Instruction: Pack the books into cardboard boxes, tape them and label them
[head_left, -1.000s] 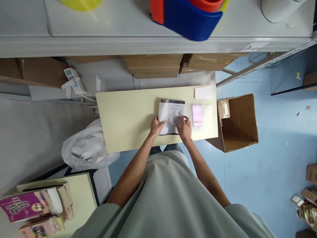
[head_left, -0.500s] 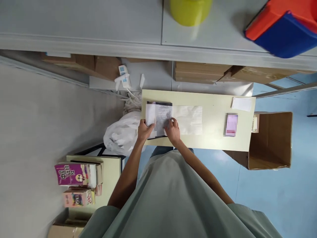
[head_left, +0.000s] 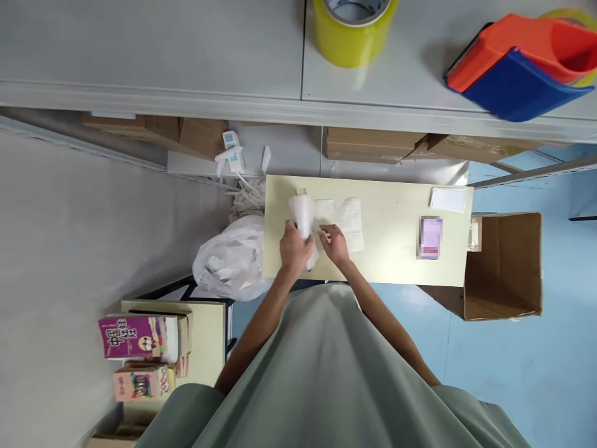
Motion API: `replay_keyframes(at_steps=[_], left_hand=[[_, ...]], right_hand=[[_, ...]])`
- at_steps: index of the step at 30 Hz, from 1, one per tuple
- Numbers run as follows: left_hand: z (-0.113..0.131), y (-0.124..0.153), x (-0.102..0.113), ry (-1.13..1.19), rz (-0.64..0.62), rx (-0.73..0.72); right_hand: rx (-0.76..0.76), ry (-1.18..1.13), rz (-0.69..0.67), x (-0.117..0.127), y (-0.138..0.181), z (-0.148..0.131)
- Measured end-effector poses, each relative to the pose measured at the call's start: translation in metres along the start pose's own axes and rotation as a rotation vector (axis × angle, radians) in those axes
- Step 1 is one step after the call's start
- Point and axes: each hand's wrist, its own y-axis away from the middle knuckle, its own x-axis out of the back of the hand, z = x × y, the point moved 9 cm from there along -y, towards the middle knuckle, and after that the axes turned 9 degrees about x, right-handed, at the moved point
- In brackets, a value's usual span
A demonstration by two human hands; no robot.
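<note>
On the cream table, my left hand grips a book wrapped in a white translucent sheet. The bundle is tipped up on its edge, and a tan strip shows at its far end. A loose length of the sheet lies flat to the right of the book. Just beside the bundle, my right hand hovers over the sheet's near edge with its fingers curved and apart. I cannot tell whether its fingertips touch the sheet.
A blurred purple item and a white card stack lie on the table's right part. An open carton stands to the right, a white plastic bag to the left. Yellow tape sits on the shelf above.
The book, flat before, is now tipped up on edge with the sheet around it. My left hand has moved right with it. My right hand has let go of the sheet over the book.
</note>
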Motion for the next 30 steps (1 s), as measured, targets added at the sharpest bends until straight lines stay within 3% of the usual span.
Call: replay_keyframes(at_steps=[3,7,12,16,20,23,28,30], left_hand=[[0.036,0.014,-0.026,-0.002,0.009,-0.037],[0.073,0.019,-0.077,-0.009,-0.015,-0.075],[0.094,0.013,-0.14,-0.02,-0.056,-0.052],[0.098,0.01,-0.161,0.023,-0.048,-0.048],[0.093,0.007,-0.162,0.118,-0.094,-0.077],[0.078,0.001,-0.15,0.202,-0.155,-0.126],[0.009,-0.019,-0.089,0.202,0.046,-0.012],[-0.018,-0.025,-0.077,0.186,0.065,0.054]], right_hand=[[-0.045,-0.095,0.152,0.043,0.008,0.014],[-0.115,-0.1,0.258,0.085,0.021,0.037],[-0.181,-0.108,0.267,0.11,0.038,0.066],[-0.189,-0.096,0.239,0.122,0.048,0.078],[-0.25,-0.055,0.179,0.125,0.051,0.089],[-0.332,0.018,0.087,0.118,0.045,0.095],[-0.407,0.126,0.001,0.105,0.03,0.092],[-0.436,0.167,-0.005,0.1,0.025,0.09]])
